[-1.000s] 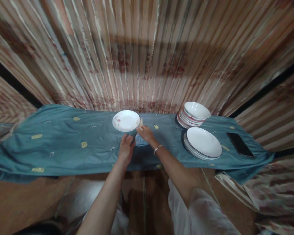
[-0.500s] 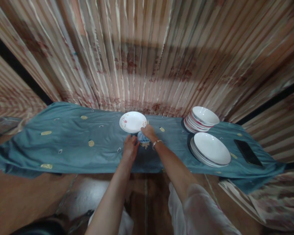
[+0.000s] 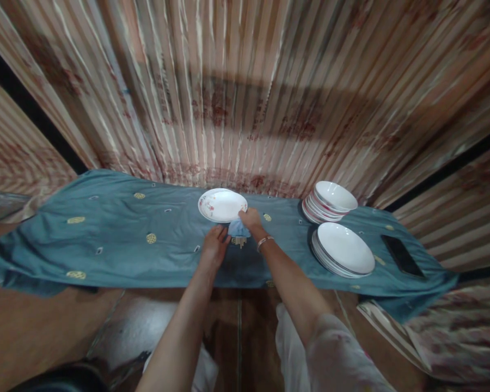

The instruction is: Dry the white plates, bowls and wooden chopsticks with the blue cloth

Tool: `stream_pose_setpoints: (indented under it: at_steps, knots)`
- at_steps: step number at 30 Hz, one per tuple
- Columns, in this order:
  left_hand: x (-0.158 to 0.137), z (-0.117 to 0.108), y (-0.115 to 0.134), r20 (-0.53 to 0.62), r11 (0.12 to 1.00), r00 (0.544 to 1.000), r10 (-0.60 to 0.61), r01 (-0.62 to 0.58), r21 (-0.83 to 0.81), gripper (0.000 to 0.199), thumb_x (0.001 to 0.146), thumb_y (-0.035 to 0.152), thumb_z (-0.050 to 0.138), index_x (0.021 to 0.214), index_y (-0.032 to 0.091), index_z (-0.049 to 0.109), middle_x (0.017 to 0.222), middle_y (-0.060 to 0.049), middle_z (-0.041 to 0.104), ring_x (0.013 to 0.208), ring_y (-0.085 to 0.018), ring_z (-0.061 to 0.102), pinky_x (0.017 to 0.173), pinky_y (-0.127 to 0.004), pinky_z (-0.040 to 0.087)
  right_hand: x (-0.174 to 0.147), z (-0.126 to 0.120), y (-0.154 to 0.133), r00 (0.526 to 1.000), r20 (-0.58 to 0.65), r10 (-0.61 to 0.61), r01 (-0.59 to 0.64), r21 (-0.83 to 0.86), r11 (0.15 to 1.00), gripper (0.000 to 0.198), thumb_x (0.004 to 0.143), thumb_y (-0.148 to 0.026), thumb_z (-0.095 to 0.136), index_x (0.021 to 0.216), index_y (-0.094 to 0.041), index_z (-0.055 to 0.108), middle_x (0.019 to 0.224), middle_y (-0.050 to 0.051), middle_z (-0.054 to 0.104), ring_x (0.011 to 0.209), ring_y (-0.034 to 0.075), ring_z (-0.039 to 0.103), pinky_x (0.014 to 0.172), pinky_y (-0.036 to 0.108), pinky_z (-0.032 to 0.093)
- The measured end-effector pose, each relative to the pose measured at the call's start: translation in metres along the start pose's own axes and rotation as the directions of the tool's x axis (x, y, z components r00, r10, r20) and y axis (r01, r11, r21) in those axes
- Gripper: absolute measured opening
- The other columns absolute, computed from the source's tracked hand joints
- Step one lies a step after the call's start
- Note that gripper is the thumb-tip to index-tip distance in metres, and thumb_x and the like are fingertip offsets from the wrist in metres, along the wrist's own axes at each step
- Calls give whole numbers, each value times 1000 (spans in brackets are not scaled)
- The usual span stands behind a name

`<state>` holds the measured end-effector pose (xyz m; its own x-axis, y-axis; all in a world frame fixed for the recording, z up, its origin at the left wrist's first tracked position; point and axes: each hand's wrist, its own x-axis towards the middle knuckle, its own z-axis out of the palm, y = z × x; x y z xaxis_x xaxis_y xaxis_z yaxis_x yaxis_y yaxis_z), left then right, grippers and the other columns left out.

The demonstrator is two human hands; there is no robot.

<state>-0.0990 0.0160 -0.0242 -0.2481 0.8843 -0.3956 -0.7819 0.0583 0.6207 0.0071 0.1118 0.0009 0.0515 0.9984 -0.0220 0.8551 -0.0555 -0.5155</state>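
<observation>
A white plate with a floral rim [image 3: 227,203] sits at the far middle of the table, overlapping a second flowered plate [image 3: 203,207] whose left edge shows under it. My right hand [image 3: 251,219] is closed on the near right rim of the upper plate. Below those fingers hangs a light blue cloth [image 3: 237,228], pinched in the same hand. My left hand [image 3: 215,242] is just in front of the plates, near the cloth's left edge, its fingers bent but apart. I see nothing held in it.
To the right stand a stack of white bowls [image 3: 330,202] and a stack of white plates [image 3: 343,249]. Farther right lies a dark phone-like slab [image 3: 402,256]. A teal patterned cloth [image 3: 118,245] covers the table. A pleated curtain [image 3: 237,109] hangs behind it.
The upper plate has shifted right over the lower one, so two rims now show. My right hand moved slightly with it. My left hand drew a little to the left, away from the cloth.
</observation>
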Motion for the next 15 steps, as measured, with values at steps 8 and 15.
stream_pose_setpoints:
  at_steps: [8,15]
  knots:
    - [-24,11,11,52,999,998,-19,16,45,13,79,29,64,88,19,62,104,-9,68,99,-20,63,85,-34,48,-33,-11,35,995,-94,-28,56,312,948,28,76,-28,44,77,-14,68,72,4,67,69,17,60,60,23,45]
    - [-48,13,2,166,995,986,-1,-16,102,20,62,10,73,76,17,59,79,0,70,76,-17,67,85,-42,52,-75,-26,80,994,-70,-84,108,488,866,27,76,-33,47,79,-16,67,66,-1,64,60,13,54,54,21,40]
